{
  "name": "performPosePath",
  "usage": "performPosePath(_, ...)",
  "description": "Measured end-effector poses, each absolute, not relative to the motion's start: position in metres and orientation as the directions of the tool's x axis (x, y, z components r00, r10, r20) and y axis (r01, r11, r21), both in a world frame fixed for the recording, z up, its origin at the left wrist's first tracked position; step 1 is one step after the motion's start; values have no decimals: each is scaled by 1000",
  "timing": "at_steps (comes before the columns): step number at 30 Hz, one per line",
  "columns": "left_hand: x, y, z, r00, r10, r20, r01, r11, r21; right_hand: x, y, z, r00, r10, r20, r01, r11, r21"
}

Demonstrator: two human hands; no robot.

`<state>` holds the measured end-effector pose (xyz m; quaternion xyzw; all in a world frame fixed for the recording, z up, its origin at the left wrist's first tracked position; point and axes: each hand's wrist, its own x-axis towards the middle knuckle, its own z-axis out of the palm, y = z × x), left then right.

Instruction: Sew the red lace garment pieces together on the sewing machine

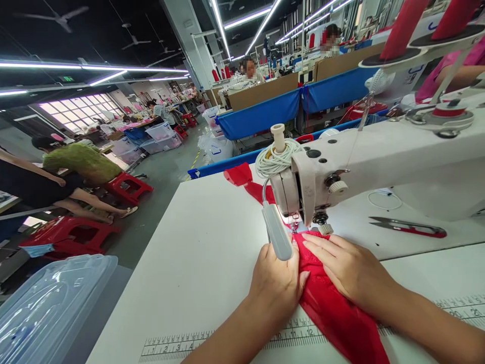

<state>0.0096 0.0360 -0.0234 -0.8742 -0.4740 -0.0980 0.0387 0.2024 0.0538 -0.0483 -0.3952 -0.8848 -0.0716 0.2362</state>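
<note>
A strip of sheer red fabric [333, 313] with a lacy upper part runs from the table's front edge up to the presser foot of a white sewing machine [359, 146]. My left hand [275, 278] is closed at the fabric's left edge, its thumb against the cloth. Some of its fingers are hidden behind the grey clip lamp [278, 232]. Flat across the fabric's right side lies my right hand [350, 268], fingers stretched towards the needle area. More red fabric [238, 174] lies behind the machine head.
Thread snips [409, 227] lie under the machine arm. A ruler scale [178, 348] runs along the table's front edge. A clear plastic bin [56, 303] stands at the left, near red stools [71, 235]. Red thread cones [405, 28] stand above the machine. Other people sit further off.
</note>
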Motion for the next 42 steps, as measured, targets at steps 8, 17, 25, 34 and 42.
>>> performPosePath(8,9,39,-26,554,798,239,823,-568,-12,201,56,-44,-567,662,490,741,670,-47)
performPosePath(17,9,38,-24,558,793,246,823,-567,-37,200,56,-46,-551,697,459,753,652,-85)
performPosePath(25,9,39,-18,558,800,219,826,-560,-62,197,56,-43,-518,740,429,779,615,-120)
performPosePath(34,7,40,-20,571,804,169,821,-563,-96,198,58,-41,-536,740,406,777,620,-105)
performPosePath(42,5,41,-19,588,790,174,809,-575,-124,199,60,-37,-550,761,345,776,618,-124)
